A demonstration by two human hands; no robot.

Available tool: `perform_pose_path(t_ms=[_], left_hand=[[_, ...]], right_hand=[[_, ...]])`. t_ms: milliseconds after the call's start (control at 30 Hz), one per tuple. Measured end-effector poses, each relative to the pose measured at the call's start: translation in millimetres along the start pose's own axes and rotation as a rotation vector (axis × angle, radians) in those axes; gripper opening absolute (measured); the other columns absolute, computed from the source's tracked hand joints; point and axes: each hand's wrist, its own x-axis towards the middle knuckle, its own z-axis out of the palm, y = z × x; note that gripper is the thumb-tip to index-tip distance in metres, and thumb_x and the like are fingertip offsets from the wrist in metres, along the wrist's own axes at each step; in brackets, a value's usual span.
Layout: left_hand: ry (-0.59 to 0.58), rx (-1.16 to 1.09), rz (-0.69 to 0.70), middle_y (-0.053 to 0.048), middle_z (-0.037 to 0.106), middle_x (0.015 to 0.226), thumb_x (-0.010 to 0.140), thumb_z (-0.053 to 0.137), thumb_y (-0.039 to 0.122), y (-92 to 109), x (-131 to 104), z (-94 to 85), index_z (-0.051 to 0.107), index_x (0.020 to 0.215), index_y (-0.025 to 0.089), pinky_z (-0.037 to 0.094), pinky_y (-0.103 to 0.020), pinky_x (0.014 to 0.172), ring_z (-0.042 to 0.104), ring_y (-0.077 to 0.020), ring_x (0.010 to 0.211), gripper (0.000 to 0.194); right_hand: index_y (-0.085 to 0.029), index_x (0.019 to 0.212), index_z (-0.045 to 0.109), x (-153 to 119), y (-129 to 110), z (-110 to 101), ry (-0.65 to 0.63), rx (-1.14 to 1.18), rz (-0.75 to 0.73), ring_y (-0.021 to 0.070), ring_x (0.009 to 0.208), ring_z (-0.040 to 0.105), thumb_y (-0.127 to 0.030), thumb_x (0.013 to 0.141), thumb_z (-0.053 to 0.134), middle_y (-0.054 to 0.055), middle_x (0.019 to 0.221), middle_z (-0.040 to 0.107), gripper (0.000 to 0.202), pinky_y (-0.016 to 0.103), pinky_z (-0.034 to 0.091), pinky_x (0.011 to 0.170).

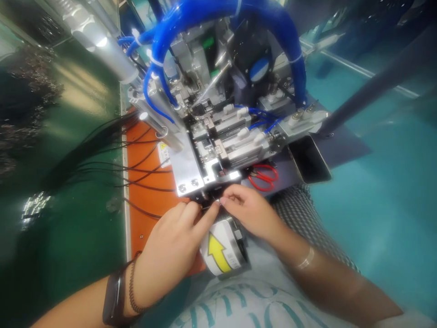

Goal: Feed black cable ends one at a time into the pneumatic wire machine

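At the front edge of a metal machine, both hands meet close together. My right hand has its thumb and index finger pinched at a tiny part too small to make out. My left hand lies to the left, its fingers bent against the machine's dark front block, the index fingertip almost touching the right thumb. What the left fingers grip, if anything, is hidden. Just below the fingertips sits a white roller-like cylinder with a yellow arrow on it.
Red-handled scissors lie right of the machine, near a dark-screened phone. A thick blue cable loop arches overhead. Thin black cables cross the orange plate at left. A grey bar slants at upper right.
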Motion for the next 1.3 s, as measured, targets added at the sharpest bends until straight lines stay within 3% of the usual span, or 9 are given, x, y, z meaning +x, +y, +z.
perform_pose_path(t_ms=[133,333,433,600,800,933,1133,1200,1300], left_hand=[[-0.026,0.003,-0.015,-0.007,0.049,0.088,0.08,0.046,0.009,0,0,-0.7,0.041,0.133,0.02,0.042,-0.033,0.059,0.045,-0.0201,0.073,0.055],[0.175,-0.118,-0.072,-0.007,0.057,0.101,0.087,0.048,0.011,-9,-11,6.0,0.052,0.114,0.014,0.045,-0.031,0.072,0.053,-0.0187,0.088,0.027],[0.158,-0.097,-0.092,-0.006,0.059,0.1,0.087,0.049,0.013,-11,-12,5.1,0.055,0.107,0.015,0.045,-0.031,0.073,0.055,-0.0195,0.09,0.02],[0.173,-0.11,-0.075,-0.008,0.06,0.101,0.088,0.046,0.013,-11,-11,4.3,0.054,0.109,0.014,0.047,-0.033,0.074,0.056,-0.0209,0.09,0.022],[0.112,-0.066,-0.11,-0.01,0.063,0.096,0.085,0.042,0.009,-3,-12,-0.5,0.058,0.106,0.011,0.051,-0.036,0.067,0.058,-0.0217,0.082,0.026],[0.13,0.023,-0.093,-0.015,0.063,0.105,0.08,0.043,0.008,6,-15,-8.6,0.061,0.11,0.006,0.051,-0.042,0.076,0.056,-0.0287,0.095,0.034],[0.038,0.083,-0.113,-0.011,0.063,0.081,0.07,0.046,0.004,17,-21,-14.5,0.056,0.119,0.0,0.051,-0.039,0.063,0.056,-0.0243,0.072,0.05],[0.0,0.06,-0.122,-0.011,0.064,0.086,0.069,0.047,0.004,17,-20,-16.2,0.055,0.12,0.003,0.051,-0.039,0.066,0.057,-0.0242,0.075,0.052],[-0.102,-0.008,-0.156,-0.01,0.064,0.092,0.07,0.047,0.003,15,-18,-22.0,0.057,0.113,0.011,0.051,-0.036,0.068,0.059,-0.0226,0.078,0.045]], right_hand=[[-0.017,0.074,0.056,1,0,0,0.007,0.029,0.031,0.0111,0.062,0.051,-0.026,0.082,0.053,-0.002,0.069,0.056,0.013,0.024,0.042,0.058],[-0.022,0.102,0.064,-4,-4,-3,-0.024,0.035,-0.084,0.0128,0.073,0.058,-0.025,0.085,0.053,0.001,0.083,0.065,0.021,0.026,0.047,0.069],[-0.021,0.097,0.066,-5,-8,-6,-0.015,-0.021,-0.112,0.0135,0.075,0.06,-0.024,0.084,0.054,0.001,0.085,0.066,0.018,0.027,0.048,0.07],[-0.02,0.085,0.061,-5,-12,-8,-0.014,-0.104,-0.081,0.013,0.065,0.056,-0.025,0.084,0.054,-0.001,0.071,0.06,0.009,0.024,0.042,0.057],[-0.019,0.078,0.057,-8,-9,-3,0.025,-0.211,-0.036,0.0119,0.058,0.053,-0.024,0.085,0.049,-0.002,0.066,0.059,0.011,0.023,0.036,0.05],[-0.02,0.081,0.059,-11,-7,-4,0.061,-0.31,-0.12,0.013,0.063,0.056,-0.025,0.087,0.049,-0.001,0.069,0.062,0.012,0.025,0.038,0.055],[-0.022,0.089,0.061,-17,-10,-6,0.027,-0.329,-0.117,0.0144,0.069,0.059,-0.029,0.089,0.048,0.0,0.075,0.064,0.015,0.026,0.043,0.062],[-0.023,0.097,0.062,-24,-9,-16,0.041,-0.35,-0.084,0.015,0.068,0.059,-0.032,0.089,0.048,0.0,0.075,0.063,0.019,0.026,0.045,0.063],[-0.024,0.105,0.061,-44,4,-47,0.138,-0.452,0.019,0.0162,0.06,0.056,-0.039,0.087,0.048,-0.001,0.068,0.06,0.026,0.028,0.047,0.059]])
